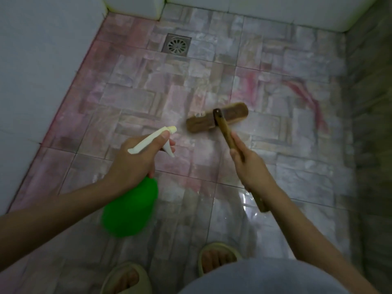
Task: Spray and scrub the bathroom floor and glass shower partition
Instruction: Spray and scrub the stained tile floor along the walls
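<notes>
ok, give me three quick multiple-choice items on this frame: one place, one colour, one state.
1. Where is the floor drain relative to the brush head?
A) farther away and to the left
B) nearer and to the right
C) beneath it

2. What colour is the body of the spray bottle?
A) blue
B) green
C) red

3. What is the right hand doing?
A) hanging open
B) gripping the brush handle
C) pressing the wall

Answers:
1 A: the floor drain lies beyond the brush head and to its left.
2 B: the body below the left hand is bright green.
3 B: its fingers curl round the wooden handle.
</notes>
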Available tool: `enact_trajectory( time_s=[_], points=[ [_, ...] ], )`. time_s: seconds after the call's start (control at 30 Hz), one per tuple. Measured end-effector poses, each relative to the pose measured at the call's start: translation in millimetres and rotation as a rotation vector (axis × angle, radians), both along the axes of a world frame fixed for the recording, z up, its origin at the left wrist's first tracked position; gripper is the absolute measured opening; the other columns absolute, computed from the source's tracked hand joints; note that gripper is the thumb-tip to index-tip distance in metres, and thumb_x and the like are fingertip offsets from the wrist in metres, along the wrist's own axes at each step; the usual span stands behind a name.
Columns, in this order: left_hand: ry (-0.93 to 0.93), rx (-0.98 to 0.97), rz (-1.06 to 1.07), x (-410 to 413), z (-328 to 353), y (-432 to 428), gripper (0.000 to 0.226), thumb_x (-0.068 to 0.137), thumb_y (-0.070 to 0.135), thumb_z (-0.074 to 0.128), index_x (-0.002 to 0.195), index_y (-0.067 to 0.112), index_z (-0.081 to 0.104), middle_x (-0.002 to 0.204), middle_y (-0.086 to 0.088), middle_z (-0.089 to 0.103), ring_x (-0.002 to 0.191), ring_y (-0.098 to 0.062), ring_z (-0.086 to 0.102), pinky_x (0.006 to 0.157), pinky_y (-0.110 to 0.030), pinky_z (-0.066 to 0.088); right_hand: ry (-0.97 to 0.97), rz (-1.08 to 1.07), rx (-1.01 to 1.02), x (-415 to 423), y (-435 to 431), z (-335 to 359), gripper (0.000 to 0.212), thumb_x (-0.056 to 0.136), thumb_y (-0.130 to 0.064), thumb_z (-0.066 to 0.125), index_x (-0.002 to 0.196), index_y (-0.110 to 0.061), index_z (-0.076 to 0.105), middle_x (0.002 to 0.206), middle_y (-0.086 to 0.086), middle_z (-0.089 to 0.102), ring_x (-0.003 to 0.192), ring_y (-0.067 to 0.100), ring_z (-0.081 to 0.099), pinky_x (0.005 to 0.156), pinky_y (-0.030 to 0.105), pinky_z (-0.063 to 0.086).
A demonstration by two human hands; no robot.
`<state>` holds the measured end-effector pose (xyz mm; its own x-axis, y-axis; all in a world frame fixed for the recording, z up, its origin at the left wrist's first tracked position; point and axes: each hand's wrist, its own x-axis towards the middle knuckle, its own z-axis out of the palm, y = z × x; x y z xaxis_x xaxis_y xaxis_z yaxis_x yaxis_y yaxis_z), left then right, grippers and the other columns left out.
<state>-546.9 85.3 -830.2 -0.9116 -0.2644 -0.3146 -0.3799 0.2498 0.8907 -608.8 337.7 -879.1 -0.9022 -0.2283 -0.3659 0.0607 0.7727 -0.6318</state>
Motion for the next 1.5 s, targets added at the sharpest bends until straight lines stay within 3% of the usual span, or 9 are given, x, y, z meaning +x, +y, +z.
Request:
enact_trajectory(
  time_s=[0.2,0.43,0.57,0.63,0.87,1.0,1.2,1.3,1.5],
  points=[
    [0.007,0.044,-0.076,-1.2,2.9,36.1,0.033,0.095,0.049,0.056,0.091,0.025,0.078,0.091,0.001,0.079,0.033,-0.018,0.047,0.042,-0.021,0.041,-0.072,-0.150,-0.015,118.5,78.5,38.2,0.052,0.099,-0.031,0.042,0.139,-0.057,0.022,0.123,-0.008,0.065,0.104,0.014,0.065,0.081,0.025,0.048],
    [-0.005,0.075,-0.190,-8.5,0.3,78.6,0.041,0.091,0.051,0.053,0.098,0.019,0.079,0.094,0.002,0.079,0.034,-0.020,0.049,0.041,-0.024,0.043,0.001,-0.230,-0.021,19.6,67.6,-6.0,0.048,0.102,-0.033,0.036,0.147,-0.045,0.024,0.069,-0.004,0.056,0.051,0.008,0.050,0.040,0.013,0.039],
    [0.014,0.089,-0.231,-12.0,4.3,91.7,0.043,0.087,0.059,0.054,0.093,0.024,0.079,0.094,0.002,0.079,0.036,-0.023,0.051,0.041,-0.023,0.043,-0.028,-0.296,-0.029,96.5,107.4,16.3,0.050,0.101,-0.032,0.038,0.143,-0.052,0.022,0.093,-0.006,0.067,0.054,0.003,0.055,0.050,0.013,0.043],
    [0.022,0.083,-0.248,-14.4,5.1,98.9,0.048,0.085,0.063,0.053,0.090,0.024,0.079,0.094,0.002,0.079,0.036,-0.022,0.051,0.042,-0.023,0.043,-0.063,-0.343,-0.024,116.5,120.6,24.6,0.050,0.101,-0.031,0.038,0.144,-0.051,0.022,0.083,-0.007,0.065,0.048,0.003,0.052,0.046,0.014,0.041],
    [0.065,0.053,-0.290,-33.3,6.8,128.0,0.022,0.090,0.058,0.055,0.094,0.050,0.075,0.097,0.006,0.079,0.043,-0.024,0.056,0.042,-0.023,0.044,0.023,-0.489,-0.060,1.0,140.1,-4.7,0.048,0.102,-0.032,0.036,0.148,-0.043,0.025,0.066,-0.013,0.048,0.050,0.004,0.044,0.045,0.020,0.036],
    [0.032,-0.008,-0.303,-66.0,13.2,152.5,0.038,0.093,0.060,0.057,0.088,0.029,0.079,0.088,-0.024,0.074,0.038,-0.016,0.050,0.044,-0.022,0.044,-0.006,-0.595,-0.032,57.2,165.7,2.5,0.048,0.101,-0.034,0.036,0.145,-0.049,0.023,0.073,-0.007,0.054,0.049,0.005,0.043,0.041,0.021,0.036],
    [0.019,-0.068,-0.366,-117.6,12.8,217.4,0.053,0.094,0.054,0.058,0.080,0.006,0.076,0.075,-0.025,0.071,0.034,-0.011,0.049,0.039,-0.017,0.041,-0.043,-0.643,-0.065,58.3,183.4,8.5,0.048,0.102,-0.031,0.037,0.146,-0.044,0.027,0.068,-0.016,0.039,0.043,0.009,0.044,0.031,0.019,0.034],
    [0.060,-0.078,-0.361,-131.8,8.8,242.8,0.055,0.094,0.050,0.061,0.066,0.004,0.068,0.045,-0.002,0.058,0.034,-0.011,0.049,0.039,-0.022,0.040,-0.059,-0.617,-0.070,59.3,187.8,12.0,0.048,0.101,-0.032,0.037,0.146,-0.046,0.027,0.070,-0.018,0.040,0.043,0.007,0.045,0.032,0.019,0.035],
    [0.058,-0.146,-0.305,-151.4,-6.3,259.1,0.071,0.091,0.058,0.061,0.073,-0.010,0.066,0.068,-0.027,0.068,0.052,-0.029,0.060,0.059,-0.050,0.055,-0.106,-0.655,-0.103,54.0,190.8,9.3,0.048,0.101,-0.033,0.039,0.144,-0.050,0.027,0.082,0.000,0.060,0.047,0.016,0.052,0.035,0.024,0.039]
  ],
)
